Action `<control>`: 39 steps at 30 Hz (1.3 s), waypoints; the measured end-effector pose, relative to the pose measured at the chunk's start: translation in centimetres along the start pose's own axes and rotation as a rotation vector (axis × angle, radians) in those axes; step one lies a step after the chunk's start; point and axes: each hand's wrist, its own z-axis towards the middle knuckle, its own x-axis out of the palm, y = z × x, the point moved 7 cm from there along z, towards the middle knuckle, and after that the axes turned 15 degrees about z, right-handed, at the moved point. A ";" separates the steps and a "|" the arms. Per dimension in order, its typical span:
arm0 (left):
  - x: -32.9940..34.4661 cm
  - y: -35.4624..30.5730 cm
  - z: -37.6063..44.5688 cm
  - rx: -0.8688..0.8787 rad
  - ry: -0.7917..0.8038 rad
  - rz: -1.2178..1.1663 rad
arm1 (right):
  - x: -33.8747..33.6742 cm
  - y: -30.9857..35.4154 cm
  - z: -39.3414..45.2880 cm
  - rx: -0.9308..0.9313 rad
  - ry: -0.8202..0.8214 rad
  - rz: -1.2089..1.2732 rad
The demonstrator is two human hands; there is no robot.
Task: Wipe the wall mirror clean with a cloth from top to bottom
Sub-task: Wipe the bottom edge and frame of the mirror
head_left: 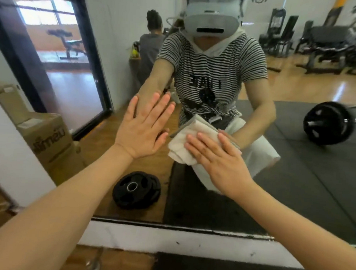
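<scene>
The wall mirror [283,180] fills most of the head view, its lower edge near the floor. My left hand [141,129] lies flat on the glass with straight, spread fingers, left of centre. My right hand [219,159] presses a folded white cloth [190,141] against the glass with straight fingers, in the mirror's lower middle. The cloth sticks out up and left from under my fingers. The mirror reflects me crouching in a striped shirt with both arms reaching forward.
A white baseboard strip [168,238] runs below the mirror's bottom edge. Cardboard boxes [48,137] stand by the wall at left. Reflected in the glass are black weight plates [136,190], a barbell [328,123] on a dark mat, gym benches and another seated person [150,41].
</scene>
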 end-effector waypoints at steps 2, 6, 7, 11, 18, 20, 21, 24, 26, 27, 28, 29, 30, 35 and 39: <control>0.1 0.1 0.0 0.000 -0.005 0.006 | -0.9 -0.9 0.2 0.026 0.020 -0.008; -0.1 0.2 0.2 -0.010 -0.016 0.002 | -2.7 -2.3 0.1 -0.028 0.074 -0.042; -0.2 0.1 0.2 -0.009 -0.018 0.002 | -3.1 -2.5 0.1 -0.034 0.075 -0.042; -0.1 0.1 0.2 -0.011 -0.013 0.003 | -3.6 -2.5 0.2 0.026 0.031 -0.041; -1.9 0.3 1.0 -0.050 0.068 -0.096 | -1.0 -1.2 0.2 0.137 -0.141 0.007; -3.4 0.4 1.9 -0.054 0.045 -0.153 | -0.5 -1.6 0.3 0.158 -0.191 -0.070; -3.7 0.3 2.6 -0.025 0.031 -0.158 | -0.2 -1.6 0.3 0.175 -0.224 -0.101; -3.4 -0.7 5.1 0.109 -0.019 -0.119 | 1.5 -0.8 -1.0 0.219 -0.271 -0.083; -2.7 -1.9 6.4 0.195 -0.042 -0.085 | 3.6 0.3 -3.5 0.221 -0.229 -0.054; -2.3 -2.3 6.6 0.229 -0.051 -0.054 | 5.0 1.0 -5.4 0.203 -0.189 -0.049; -2.0 -2.6 6.6 0.249 -0.058 -0.014 | 6.4 1.9 -7.2 0.180 -0.146 -0.054; -1.8 -2.7 6.5 0.255 -0.062 0.023 | 7.7 2.6 -9.0 0.161 -0.107 -0.066; -1.7 -2.7 6.3 0.254 -0.063 0.047 | 8.9 3.1 -10.4 0.151 -0.085 -0.072; -1.8 -2.8 6.5 0.265 -0.071 0.065 | 13.1 5.1 -14.7 0.135 -0.040 -0.002; -1.3 -2.7 6.1 0.277 -0.094 0.110 | 16.8 7.5 -21.0 0.070 0.039 0.143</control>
